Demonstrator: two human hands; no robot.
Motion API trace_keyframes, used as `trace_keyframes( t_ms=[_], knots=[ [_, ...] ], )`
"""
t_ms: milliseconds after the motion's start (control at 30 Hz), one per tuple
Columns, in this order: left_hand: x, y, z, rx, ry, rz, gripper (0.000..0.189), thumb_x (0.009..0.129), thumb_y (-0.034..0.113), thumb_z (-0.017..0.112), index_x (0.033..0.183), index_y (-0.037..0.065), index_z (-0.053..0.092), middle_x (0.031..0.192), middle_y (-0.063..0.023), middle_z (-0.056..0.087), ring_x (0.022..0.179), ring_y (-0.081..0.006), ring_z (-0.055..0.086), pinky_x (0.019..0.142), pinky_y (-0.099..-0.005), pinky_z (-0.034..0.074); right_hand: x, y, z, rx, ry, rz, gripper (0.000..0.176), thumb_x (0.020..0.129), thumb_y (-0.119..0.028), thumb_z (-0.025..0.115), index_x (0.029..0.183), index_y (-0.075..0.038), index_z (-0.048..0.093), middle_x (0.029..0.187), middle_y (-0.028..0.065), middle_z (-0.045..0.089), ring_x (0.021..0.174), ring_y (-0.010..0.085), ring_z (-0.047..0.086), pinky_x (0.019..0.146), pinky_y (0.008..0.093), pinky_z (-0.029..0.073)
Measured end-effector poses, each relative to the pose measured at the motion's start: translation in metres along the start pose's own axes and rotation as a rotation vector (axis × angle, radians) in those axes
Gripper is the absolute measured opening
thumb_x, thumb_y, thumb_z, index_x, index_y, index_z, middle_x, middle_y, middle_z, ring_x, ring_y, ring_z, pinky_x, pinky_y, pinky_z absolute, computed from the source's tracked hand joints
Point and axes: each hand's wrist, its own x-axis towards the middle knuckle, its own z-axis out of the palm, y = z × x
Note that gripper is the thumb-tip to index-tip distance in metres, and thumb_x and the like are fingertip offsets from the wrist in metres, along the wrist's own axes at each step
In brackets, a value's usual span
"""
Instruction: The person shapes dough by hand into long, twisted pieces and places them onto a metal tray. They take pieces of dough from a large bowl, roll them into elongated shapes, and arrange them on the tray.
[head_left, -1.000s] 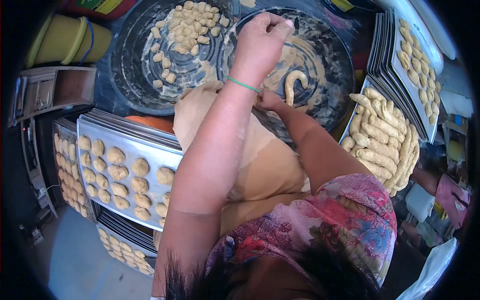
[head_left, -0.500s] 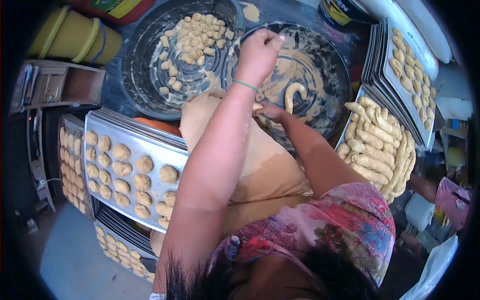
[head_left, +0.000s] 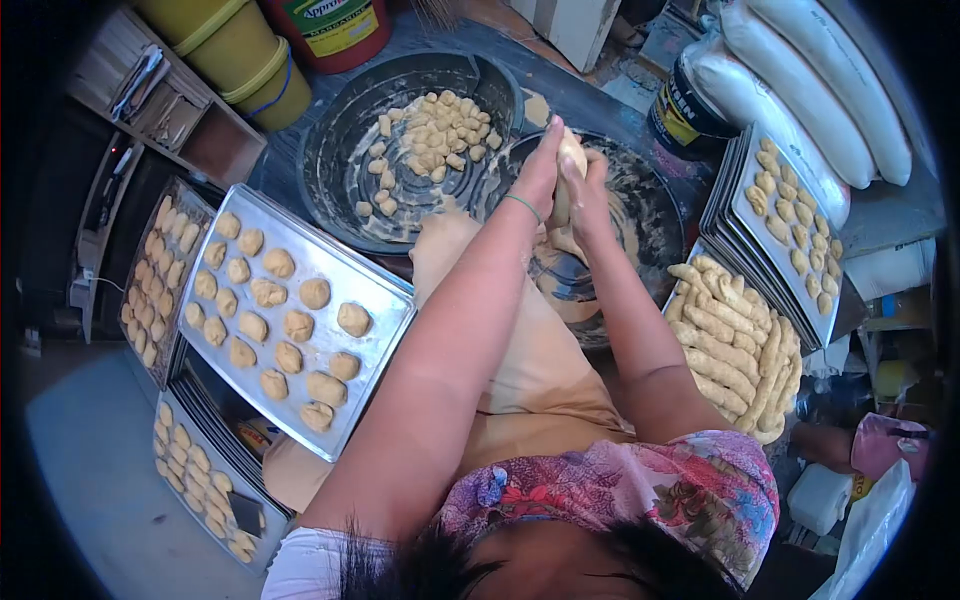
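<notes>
My left hand [head_left: 535,182], with a green band at its wrist, and my right hand [head_left: 593,200] come together above the right-hand black tub [head_left: 668,215]. Between them is a rope of dough [head_left: 573,155], squeezed in both hands; its lower end hangs toward the floury tub bottom. Part of the rope is hidden by my fingers. The other black tub [head_left: 318,175], to the left, holds many small dough pieces [head_left: 450,132]. Close by my right forearm lies a pile of thick dough ropes [head_left: 722,340].
A metal tray [head_left: 386,345] with rows of dough balls [head_left: 315,293] is at my left. More trays with dough [head_left: 795,222] are stacked at right. Around the back stand yellow buckets [head_left: 262,82], a red margarine bucket [head_left: 330,42], a dark bucket [head_left: 680,112] and white sacks [head_left: 790,85].
My left hand, raised and apart before, now meets my right hand, which has moved up. The curved dough rope from the tub is now in both hands. The view has tilted upward.
</notes>
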Motion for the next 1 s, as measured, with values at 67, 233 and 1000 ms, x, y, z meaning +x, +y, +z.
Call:
trace_keyframes(
  t_ms=[67,233,1000],
  knots=[
    [-0.019,0.004,0.012,0.022,-0.139,0.011,0.06,0.089,0.061,0.036,0.117,0.011,0.054,0.11,-0.0062,0.056,0.102,-0.019,0.054,0.087,-0.0331,0.042,0.021,-0.006,0.0,-0.188,0.126,-0.149,0.051,0.088,-0.032,0.055,0.124,-0.001,0.036,0.127,0.0166,0.039,0.112,0.0273,0.044,0.097,0.0374,0.035],
    [-0.017,-0.01,0.001,0.115,-0.08,0.082,0.084,0.082,0.074,0.033,0.136,0.009,0.036,0.133,-0.0097,0.044,0.119,-0.0222,0.043,0.098,-0.0363,0.035,0.011,0.004,0.01,-0.545,0.079,-0.495,0.057,0.094,-0.033,0.04,0.139,0.0,0.026,0.141,0.0229,0.026,0.13,0.035,0.028,0.107,0.0412,0.021],
    [-0.059,0.0,0.005,0.316,-0.324,-0.106,0.05,0.084,0.049,0.058,0.112,0.008,0.054,0.096,-0.0029,0.058,0.078,-0.0128,0.058,0.068,-0.029,0.049,0.061,-0.041,-0.026,-0.69,-0.018,-0.253,0.065,0.093,-0.045,0.036,0.142,-0.004,0.023,0.145,0.022,0.023,0.134,0.0359,0.024,0.108,0.0436,0.021]
  ],
)
